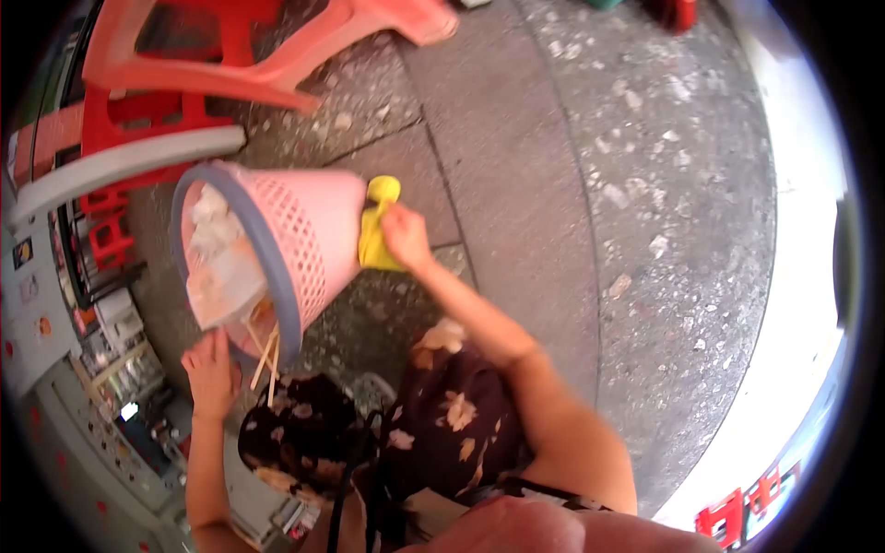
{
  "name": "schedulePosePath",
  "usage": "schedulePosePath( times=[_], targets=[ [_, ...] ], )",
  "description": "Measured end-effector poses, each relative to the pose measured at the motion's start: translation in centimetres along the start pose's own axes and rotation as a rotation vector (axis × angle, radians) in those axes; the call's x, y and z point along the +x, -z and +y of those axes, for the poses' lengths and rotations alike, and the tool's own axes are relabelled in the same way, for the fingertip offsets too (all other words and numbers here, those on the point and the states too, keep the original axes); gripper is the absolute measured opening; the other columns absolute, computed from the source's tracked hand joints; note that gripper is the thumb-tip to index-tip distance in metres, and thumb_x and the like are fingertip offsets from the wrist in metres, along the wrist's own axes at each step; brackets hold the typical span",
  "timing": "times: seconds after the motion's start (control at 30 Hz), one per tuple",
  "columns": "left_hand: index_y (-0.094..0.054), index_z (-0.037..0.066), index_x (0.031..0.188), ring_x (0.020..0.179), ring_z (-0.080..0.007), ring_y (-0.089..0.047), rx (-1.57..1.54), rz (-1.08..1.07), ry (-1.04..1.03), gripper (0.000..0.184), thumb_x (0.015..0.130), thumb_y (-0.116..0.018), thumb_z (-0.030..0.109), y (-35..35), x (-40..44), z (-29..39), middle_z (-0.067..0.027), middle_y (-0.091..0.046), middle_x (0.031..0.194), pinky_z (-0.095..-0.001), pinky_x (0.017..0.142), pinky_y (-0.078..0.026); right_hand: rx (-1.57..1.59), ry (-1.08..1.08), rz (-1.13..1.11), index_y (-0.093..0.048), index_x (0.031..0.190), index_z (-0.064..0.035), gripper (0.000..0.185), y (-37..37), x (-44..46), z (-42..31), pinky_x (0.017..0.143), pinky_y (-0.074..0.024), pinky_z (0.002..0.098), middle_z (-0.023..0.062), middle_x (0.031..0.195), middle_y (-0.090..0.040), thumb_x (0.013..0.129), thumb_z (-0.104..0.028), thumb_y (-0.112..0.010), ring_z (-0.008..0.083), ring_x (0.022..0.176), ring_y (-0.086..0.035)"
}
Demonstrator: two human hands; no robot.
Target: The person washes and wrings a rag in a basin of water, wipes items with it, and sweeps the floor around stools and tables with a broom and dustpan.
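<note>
A pink waste basket (336,217) with a perforated side and a grey-blue rim lies tilted, its mouth facing left. Crumpled tissues (221,263) fill it, and wooden chopsticks (265,355) poke out over the lower rim. My left hand (214,370) is at the rim's lower edge, fingers bent; the part touching the rim is partly hidden. Pressed against the basket's base is a yellow cloth (380,244), which my right hand (406,238) holds with closed fingers.
Red plastic stools (267,55) stand at the upper left beside a curved grey bar (129,166). Paved ground (516,203) with pale specks runs to the right. My legs in dark floral cloth (452,415) are below the basket. More red stools (724,518) are at the lower right.
</note>
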State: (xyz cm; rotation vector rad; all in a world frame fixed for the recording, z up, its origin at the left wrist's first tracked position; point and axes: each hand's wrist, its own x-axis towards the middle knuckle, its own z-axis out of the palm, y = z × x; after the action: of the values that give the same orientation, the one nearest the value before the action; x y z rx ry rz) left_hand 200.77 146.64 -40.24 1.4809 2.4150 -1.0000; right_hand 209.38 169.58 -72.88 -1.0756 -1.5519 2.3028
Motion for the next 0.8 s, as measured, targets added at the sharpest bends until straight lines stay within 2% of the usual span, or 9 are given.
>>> schedulePosePath(
  times=[0.07,0.13,0.23,0.4,0.5,0.57,0.67,0.77,0.8],
  targets=[
    [-0.036,-0.002,0.130,0.107,-0.0362,-0.033,-0.250,0.142,0.216,0.073,0.060,-0.056,0.007,4.2,-0.2,2.0,-0.0217,-0.038,0.118,-0.0412,0.094,-0.026,0.416,0.134,-0.071,-0.056,0.103,0.0024,0.034,-0.1,-1.1,-3.8,0.075,-0.0466,0.0375,0.0193,0.103,-0.059,0.076,-0.014,-0.045,0.0337,0.080,-0.058],
    [-0.040,-0.004,0.125,0.107,-0.0330,-0.034,-0.453,0.539,0.297,0.057,0.072,-0.053,0.011,5.6,0.6,4.7,-0.0205,-0.040,0.115,-0.0407,0.095,-0.026,0.107,0.809,0.091,-0.053,0.113,0.0001,0.043,-0.2,-2.3,-9.9,0.084,-0.0423,0.0392,0.0185,0.112,-0.055,0.073,-0.016,-0.048,0.0335,0.092,-0.053],
    [-0.042,-0.003,0.123,0.104,-0.0315,-0.039,-0.351,0.452,0.259,0.059,0.078,-0.055,0.033,9.4,7.5,10.5,-0.0166,-0.045,0.110,-0.0409,0.090,-0.029,0.043,0.929,-0.069,-0.051,0.118,-0.0028,0.051,-3.0,-3.0,-11.7,0.090,-0.0388,0.0404,0.0188,0.116,-0.052,0.070,-0.020,-0.053,0.0348,0.102,-0.048],
    [-0.046,0.005,0.121,0.101,-0.0295,-0.045,-0.309,0.313,0.466,0.061,0.070,-0.069,0.029,8.1,12.3,12.7,-0.0127,-0.047,0.104,-0.0410,0.084,-0.030,-0.357,0.272,-0.032,-0.057,0.099,0.0041,0.035,-3.4,5.0,0.6,0.086,-0.0415,0.0452,0.0265,0.102,-0.057,0.079,-0.022,-0.043,0.0388,0.096,-0.055],
    [-0.051,0.004,0.113,0.093,-0.0274,-0.048,-0.335,0.225,0.445,0.052,0.069,-0.069,0.026,7.3,12.0,11.4,-0.0099,-0.050,0.097,-0.0400,0.080,-0.031,-0.037,0.303,-0.087,-0.057,0.103,0.0035,0.037,-4.6,3.2,-4.4,0.089,-0.0416,0.0453,0.0254,0.110,-0.055,0.076,-0.020,-0.045,0.0382,0.100,-0.054],
    [-0.053,0.003,0.107,0.087,-0.0271,-0.049,-0.511,0.138,0.406,0.047,0.068,-0.070,0.023,8.2,12.5,10.8,-0.0095,-0.051,0.091,-0.0384,0.078,-0.031,-0.011,0.789,-0.039,-0.055,0.110,0.0029,0.042,-5.2,-1.0,-10.3,0.092,-0.0416,0.0442,0.0239,0.116,-0.053,0.074,-0.016,-0.046,0.0374,0.105,-0.053],
    [-0.053,0.002,0.105,0.087,-0.0274,-0.048,-0.468,0.109,0.249,0.045,0.067,-0.070,0.020,7.8,10.7,10.3,-0.0099,-0.050,0.089,-0.0375,0.076,-0.031,0.044,0.875,0.038,-0.053,0.115,0.0016,0.047,-5.6,-1.3,-8.0,0.091,-0.0424,0.0438,0.0218,0.119,-0.052,0.072,-0.014,-0.047,0.0376,0.104,-0.053],
    [-0.053,0.002,0.103,0.086,-0.0272,-0.048,-0.423,0.061,0.202,0.043,0.067,-0.070,0.018,7.1,8.9,10.1,-0.0092,-0.050,0.089,-0.0375,0.077,-0.031,-0.050,-0.025,-0.047,-0.051,0.110,0.0093,0.043,-3.2,2.6,-1.8,0.093,-0.0402,0.0435,0.0325,0.108,-0.053,0.075,-0.015,-0.044,0.0399,0.104,-0.052],
    [-0.053,0.002,0.103,0.086,-0.0272,-0.048,-0.424,0.053,0.198,0.043,0.067,-0.070,0.018,7.0,8.5,10.0,-0.0092,-0.050,0.089,-0.0375,0.077,-0.031,-0.091,0.173,0.075,-0.051,0.109,0.0097,0.043,-3.8,2.9,-0.5,0.091,-0.0404,0.0443,0.0320,0.108,-0.053,0.074,-0.015,-0.044,0.0405,0.102,-0.052]
  ],
)
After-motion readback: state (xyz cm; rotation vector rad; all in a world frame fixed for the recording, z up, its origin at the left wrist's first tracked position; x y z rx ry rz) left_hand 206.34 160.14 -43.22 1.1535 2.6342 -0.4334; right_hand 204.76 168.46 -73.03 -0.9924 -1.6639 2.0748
